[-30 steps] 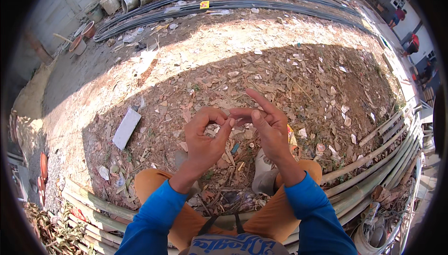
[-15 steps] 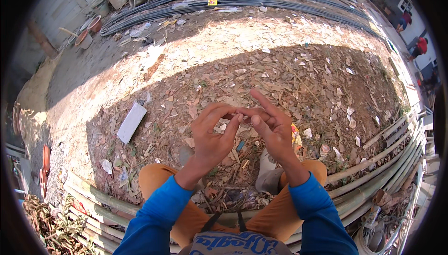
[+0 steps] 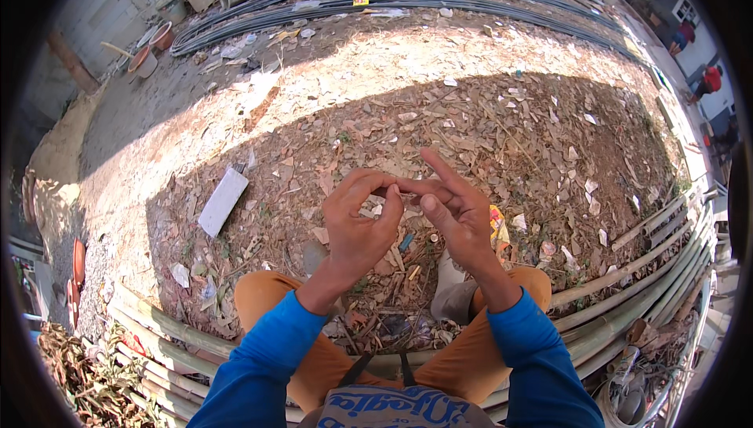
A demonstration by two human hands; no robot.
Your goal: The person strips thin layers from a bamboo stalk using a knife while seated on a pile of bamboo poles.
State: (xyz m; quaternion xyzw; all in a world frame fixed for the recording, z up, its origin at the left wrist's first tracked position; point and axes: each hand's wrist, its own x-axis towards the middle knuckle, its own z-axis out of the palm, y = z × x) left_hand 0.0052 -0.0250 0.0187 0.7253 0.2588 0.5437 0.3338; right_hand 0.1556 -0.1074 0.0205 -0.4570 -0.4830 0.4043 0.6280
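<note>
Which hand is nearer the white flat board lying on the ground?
Left. The left hand is to the right of the white board; the right hand is farther right, beyond the left hand.

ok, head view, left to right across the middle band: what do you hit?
White flat slab on the ground → left hand → right hand, fingertips of the two meeting → yellow scrap of wrapper → bamboo poles along the right side.
</note>
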